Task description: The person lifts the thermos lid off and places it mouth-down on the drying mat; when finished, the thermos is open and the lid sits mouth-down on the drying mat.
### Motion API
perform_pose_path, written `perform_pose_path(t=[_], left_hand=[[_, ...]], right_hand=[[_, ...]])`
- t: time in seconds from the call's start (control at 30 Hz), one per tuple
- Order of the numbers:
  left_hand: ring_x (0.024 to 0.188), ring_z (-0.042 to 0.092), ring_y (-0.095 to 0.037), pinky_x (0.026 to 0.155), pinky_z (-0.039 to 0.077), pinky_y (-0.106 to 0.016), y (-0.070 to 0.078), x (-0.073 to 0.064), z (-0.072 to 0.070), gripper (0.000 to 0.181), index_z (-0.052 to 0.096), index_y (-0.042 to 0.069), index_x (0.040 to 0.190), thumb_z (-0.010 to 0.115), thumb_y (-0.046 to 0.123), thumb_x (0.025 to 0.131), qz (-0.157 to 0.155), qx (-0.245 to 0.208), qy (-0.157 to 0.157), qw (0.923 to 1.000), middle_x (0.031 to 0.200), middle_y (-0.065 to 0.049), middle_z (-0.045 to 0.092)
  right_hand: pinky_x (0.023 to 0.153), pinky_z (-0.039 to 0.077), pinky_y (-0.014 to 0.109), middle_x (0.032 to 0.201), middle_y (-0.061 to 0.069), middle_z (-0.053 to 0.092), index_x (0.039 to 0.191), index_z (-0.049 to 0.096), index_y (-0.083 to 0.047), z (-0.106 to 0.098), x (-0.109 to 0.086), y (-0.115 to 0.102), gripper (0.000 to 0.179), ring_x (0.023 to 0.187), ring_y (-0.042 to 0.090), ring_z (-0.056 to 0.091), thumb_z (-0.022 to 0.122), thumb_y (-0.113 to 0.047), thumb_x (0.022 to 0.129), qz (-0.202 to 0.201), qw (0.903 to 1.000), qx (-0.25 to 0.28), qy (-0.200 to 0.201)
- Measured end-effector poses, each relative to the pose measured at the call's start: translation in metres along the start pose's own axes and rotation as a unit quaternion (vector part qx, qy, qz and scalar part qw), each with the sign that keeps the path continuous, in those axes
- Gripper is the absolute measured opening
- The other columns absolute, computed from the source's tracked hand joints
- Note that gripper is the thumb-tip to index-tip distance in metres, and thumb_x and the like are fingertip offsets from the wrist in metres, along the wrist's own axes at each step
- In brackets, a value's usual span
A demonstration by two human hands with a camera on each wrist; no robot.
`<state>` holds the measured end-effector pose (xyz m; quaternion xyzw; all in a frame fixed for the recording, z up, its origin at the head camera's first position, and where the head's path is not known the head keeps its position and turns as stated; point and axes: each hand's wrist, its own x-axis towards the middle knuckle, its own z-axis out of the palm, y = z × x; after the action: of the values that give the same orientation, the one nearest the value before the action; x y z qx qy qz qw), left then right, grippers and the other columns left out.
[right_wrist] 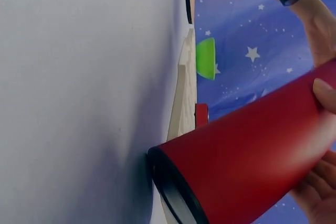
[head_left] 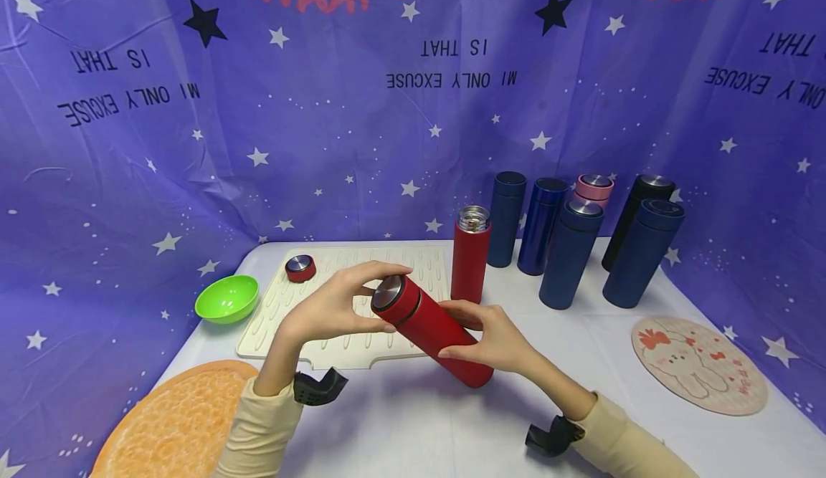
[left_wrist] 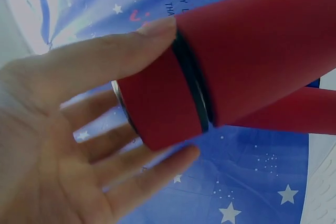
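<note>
A red thermos point(head_left: 439, 331) is held tilted above the table, its capped end up and to the left. My left hand point(head_left: 335, 304) grips its red lid point(left_wrist: 157, 98); the thumb lies across the lid near the dark seam ring, with the fingers round the far side. My right hand point(head_left: 493, 338) holds the thermos round its lower body. The base of this thermos shows in the right wrist view, close over the white cloth. Behind it stands a second red thermos point(head_left: 470, 263), upright with its steel mouth uncovered. A loose red lid point(head_left: 300, 268) sits on the cream drying mat point(head_left: 361, 349).
Several blue, black and pink thermoses, such as the front blue one point(head_left: 571, 256), stand at the back right. A green bowl point(head_left: 227, 300) is at the left edge, near an orange round mat point(head_left: 187, 421). A pink rabbit mat point(head_left: 700, 367) lies on the right.
</note>
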<state>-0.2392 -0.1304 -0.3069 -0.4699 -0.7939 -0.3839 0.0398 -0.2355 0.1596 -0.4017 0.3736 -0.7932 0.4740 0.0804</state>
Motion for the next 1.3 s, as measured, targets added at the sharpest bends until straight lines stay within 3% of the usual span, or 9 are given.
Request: perform_pose_path(t=[0.2,0.47,0.7,0.8,0.93,1.03,1.17,1.3], left_hand=[[0.125,0.048,-0.018,0.09,0.053,-0.036,0.0,0.0,-0.001,0.075,0.052,0.01,0.138,0.082,-0.005,0.071,0.025,-0.032,-0.032,0.9987,0.137,0.001,0.053],[0.118,0.053,-0.024,0.083,0.056,-0.036,0.032,0.001,-0.004,0.067,0.055,-0.004,0.13,0.082,-0.007,0.069,0.024,-0.049,-0.017,0.9984,0.129,-0.012,0.058],[0.115,0.056,-0.025,0.078,0.057,-0.034,0.04,0.002,-0.002,0.065,0.057,-0.002,0.128,0.084,-0.004,0.069,0.023,-0.045,0.006,0.9987,0.126,-0.011,0.06],[0.111,0.057,-0.021,0.077,0.057,-0.031,0.031,0.002,0.003,0.066,0.059,0.006,0.13,0.086,0.006,0.07,0.006,-0.034,0.023,0.9991,0.125,-0.004,0.062],[0.102,0.06,-0.013,0.073,0.058,-0.026,0.016,0.002,0.012,0.065,0.06,0.017,0.129,0.088,0.024,0.071,-0.039,-0.026,0.061,0.997,0.118,0.006,0.064],[0.095,0.063,-0.011,0.071,0.058,-0.026,0.018,0.005,0.017,0.064,0.062,0.017,0.127,0.088,0.028,0.07,-0.06,-0.028,0.087,0.994,0.113,0.007,0.066],[0.094,0.064,-0.013,0.07,0.058,-0.027,0.018,0.007,0.02,0.065,0.061,0.015,0.128,0.088,0.027,0.07,-0.048,-0.03,0.096,0.9937,0.115,0.004,0.065],[0.106,0.059,-0.013,0.08,0.056,-0.029,0.016,0.007,0.018,0.069,0.057,0.014,0.133,0.087,0.023,0.072,-0.012,-0.014,0.066,0.9977,0.125,0.004,0.061]], right_hand=[[0.089,0.053,0.03,0.12,0.0,0.065,0.131,0.057,-0.012,-0.006,0.0,0.003,0.064,0.107,0.016,0.064,0.083,-0.03,0.076,-0.004,0.9992,0.016,-0.036],[0.093,0.05,0.031,0.122,-0.003,0.063,0.135,0.053,-0.014,-0.009,0.001,-0.006,0.066,0.111,0.014,0.061,0.081,-0.033,0.078,0.004,0.9975,-0.008,-0.07],[0.094,0.05,0.033,0.123,-0.003,0.063,0.133,0.056,-0.015,-0.006,0.0,-0.009,0.064,0.111,0.014,0.061,0.082,-0.035,0.077,0.01,0.9988,-0.008,-0.048],[0.094,0.05,0.034,0.124,-0.001,0.063,0.131,0.057,-0.014,-0.004,0.0,-0.011,0.064,0.111,0.016,0.062,0.084,-0.032,0.076,0.014,0.9995,-0.003,-0.03],[0.091,0.052,0.033,0.123,-0.002,0.063,0.131,0.057,-0.013,-0.002,-0.002,-0.019,0.068,0.108,0.015,0.063,0.085,-0.034,0.074,0.002,0.9993,-0.039,0.001],[0.089,0.053,0.031,0.123,-0.003,0.063,0.131,0.057,-0.012,0.0,-0.003,-0.022,0.069,0.106,0.013,0.064,0.083,-0.04,0.074,-0.009,0.9977,-0.064,0.018],[0.091,0.052,0.031,0.123,-0.002,0.064,0.131,0.057,-0.012,-0.001,-0.003,-0.022,0.067,0.106,0.013,0.064,0.083,-0.038,0.075,-0.008,0.9984,-0.05,0.025],[0.093,0.05,0.031,0.124,-0.002,0.063,0.131,0.058,-0.013,-0.003,-0.001,-0.02,0.065,0.109,0.013,0.062,0.085,-0.028,0.074,0.015,0.9995,-0.023,0.017]])
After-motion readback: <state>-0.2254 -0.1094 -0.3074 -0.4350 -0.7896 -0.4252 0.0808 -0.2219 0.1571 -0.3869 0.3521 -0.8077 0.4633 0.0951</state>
